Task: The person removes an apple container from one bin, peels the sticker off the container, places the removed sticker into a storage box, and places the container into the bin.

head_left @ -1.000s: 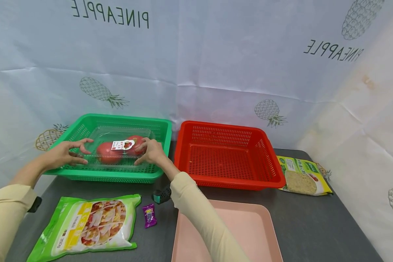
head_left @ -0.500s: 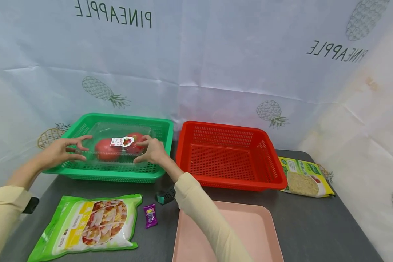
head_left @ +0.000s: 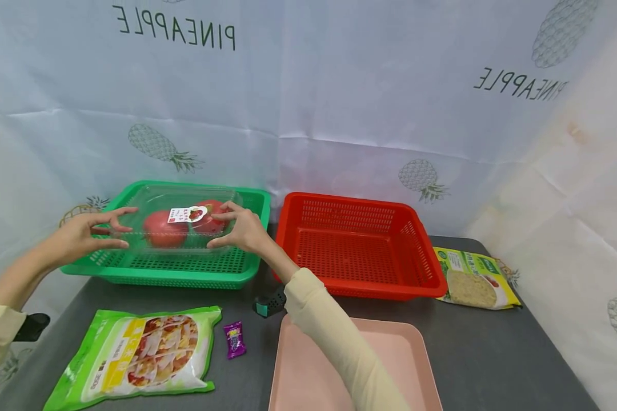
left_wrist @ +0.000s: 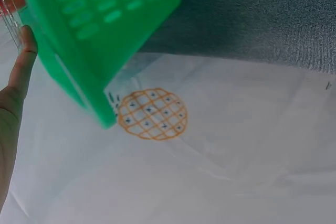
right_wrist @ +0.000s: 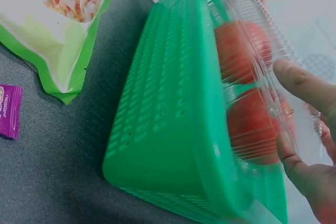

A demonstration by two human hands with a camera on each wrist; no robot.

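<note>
Both hands grip a clear plastic box by its two ends, left hand on one and right hand on the other. Inside lie two large red tomatoes, under a lid with a white label. The box is over the green basket, overlapping its back rim in the head view. From the right wrist, the box stands partly above the basket's rim, with the right thumb on the lid. A finger of the left hand touches the box's edge in the left wrist view.
A red basket stands right of the green one, with a pink tray in front. A green-edged food bag and a small purple packet lie at the front left. A yellow-green bag lies far right.
The box has risen within the green basket and shifted slightly left, both hands moving with it. The left hand has moved up and left. Baskets, bags and tray stay where they were.
</note>
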